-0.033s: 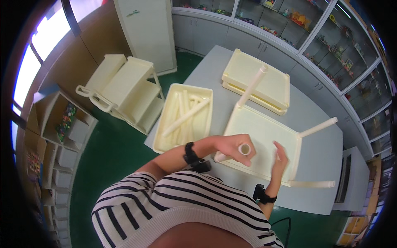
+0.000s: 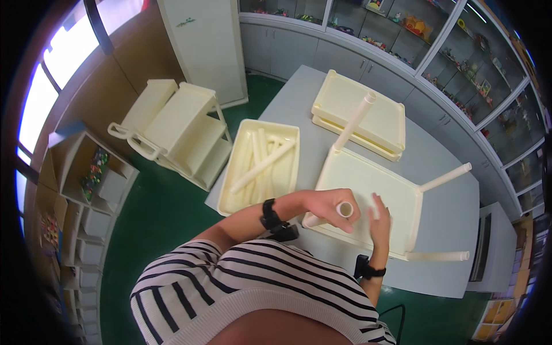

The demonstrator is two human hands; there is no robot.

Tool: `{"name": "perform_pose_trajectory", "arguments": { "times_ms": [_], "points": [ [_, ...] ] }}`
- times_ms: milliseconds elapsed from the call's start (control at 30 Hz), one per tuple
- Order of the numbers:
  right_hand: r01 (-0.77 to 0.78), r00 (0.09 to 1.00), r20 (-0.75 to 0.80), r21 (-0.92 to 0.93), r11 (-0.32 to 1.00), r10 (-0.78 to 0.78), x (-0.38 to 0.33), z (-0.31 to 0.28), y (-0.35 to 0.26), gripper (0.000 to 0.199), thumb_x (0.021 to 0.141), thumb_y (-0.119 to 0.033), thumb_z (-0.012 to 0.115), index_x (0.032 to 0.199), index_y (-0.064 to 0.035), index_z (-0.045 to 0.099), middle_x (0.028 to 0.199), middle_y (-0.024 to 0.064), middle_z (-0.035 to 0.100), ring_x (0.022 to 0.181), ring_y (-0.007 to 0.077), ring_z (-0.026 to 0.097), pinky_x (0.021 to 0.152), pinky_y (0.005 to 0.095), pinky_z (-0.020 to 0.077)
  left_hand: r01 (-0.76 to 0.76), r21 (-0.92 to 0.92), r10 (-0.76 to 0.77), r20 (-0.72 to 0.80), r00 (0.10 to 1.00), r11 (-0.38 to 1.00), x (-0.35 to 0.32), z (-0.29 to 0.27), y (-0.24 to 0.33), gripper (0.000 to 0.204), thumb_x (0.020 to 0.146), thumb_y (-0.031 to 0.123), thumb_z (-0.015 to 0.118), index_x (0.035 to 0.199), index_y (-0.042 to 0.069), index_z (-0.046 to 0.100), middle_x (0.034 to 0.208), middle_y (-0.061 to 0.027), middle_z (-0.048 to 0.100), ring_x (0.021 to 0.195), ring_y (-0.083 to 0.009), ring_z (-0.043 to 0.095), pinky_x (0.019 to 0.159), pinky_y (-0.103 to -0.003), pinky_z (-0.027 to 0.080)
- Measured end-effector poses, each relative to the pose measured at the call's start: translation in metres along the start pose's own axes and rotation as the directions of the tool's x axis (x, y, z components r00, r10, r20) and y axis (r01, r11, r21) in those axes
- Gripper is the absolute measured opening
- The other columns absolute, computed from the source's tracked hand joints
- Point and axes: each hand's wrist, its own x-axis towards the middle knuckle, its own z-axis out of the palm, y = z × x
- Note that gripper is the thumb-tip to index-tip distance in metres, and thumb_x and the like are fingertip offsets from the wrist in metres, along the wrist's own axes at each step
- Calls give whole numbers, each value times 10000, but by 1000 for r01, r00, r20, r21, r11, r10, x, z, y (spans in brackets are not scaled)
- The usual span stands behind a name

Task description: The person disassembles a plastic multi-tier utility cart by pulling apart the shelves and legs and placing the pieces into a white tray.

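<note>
A cream plastic shelf tray (image 2: 397, 192) lies on the table, with posts at its corners. My left hand (image 2: 326, 204) is closed around the near-left post (image 2: 345, 210), whose hollow round end points up past my fingers. Just right of it, my right hand (image 2: 379, 221) hovers over the tray, fingers apart and holding nothing I can see. The far-left post (image 2: 357, 118) rises from its corner, while the far-right post (image 2: 447, 177) and near-right post (image 2: 440, 256) appear to lean outward in this wide view.
Left of the shelf tray, a cream tray (image 2: 229, 178) holds several loose tubes (image 2: 261, 167). Stacked trays (image 2: 359, 112) sit at the back of the grey table (image 2: 445, 218). A cream trolley (image 2: 181, 118) stands on the green floor at left; glass-fronted cabinets (image 2: 397, 40) line the back.
The whole view has shifted slightly. My right hand has moved a little left, toward the held post, and its fingers point more upward. My left hand keeps its grip.
</note>
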Motion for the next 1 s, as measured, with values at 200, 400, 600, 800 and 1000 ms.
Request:
{"name": "perform_pose_trajectory", "arguments": {
  "times_ms": [200,400,600,800,1000],
  "points": [
    [-38,982,172,-222,974,78,-11,97,28,540,905,-370,464,1413,-269,311,1508,72,185,1389,301,147,987,721,73,25,52,-14,-201,980,998,-18,19,-2,312,776,109,695,576,22,472,502,-7,437,491,-76,368,457,-257,298],
    [-40,988,138,-247,968,76,-11,107,16,547,919,-402,435,1427,-286,266,1520,57,134,1392,292,127,985,722,84,4,428,277,-592,757,904,-26,34,1,282,811,101,649,585,38,492,489,-32,423,471,-100,372,460,-265,318],
    [-30,994,94,-290,957,60,-7,117,22,560,916,-444,435,1427,-317,245,1516,47,146,1390,284,135,968,736,110,46,360,176,-559,810,932,-29,38,6,302,795,77,654,555,43,473,485,-13,432,461,-97,376,445,-257,289],
    [-75,990,90,-292,953,105,-7,120,8,553,916,-451,434,1422,-331,244,1517,40,140,1391,276,128,964,743,101,-116,-76,116,7,993,990,-41,-7,-2,297,778,71,661,538,42,488,467,4,440,419,-62,388,404,-234,291],
    [-86,990,81,-291,953,115,-9,120,6,540,923,-441,419,1420,-337,236,1519,32,134,1393,266,121,964,743,104,122,304,190,-811,553,945,-27,50,6,285,823,110,637,579,43,507,480,18,457,433,-48,401,415,-221,304]
  ]
}}
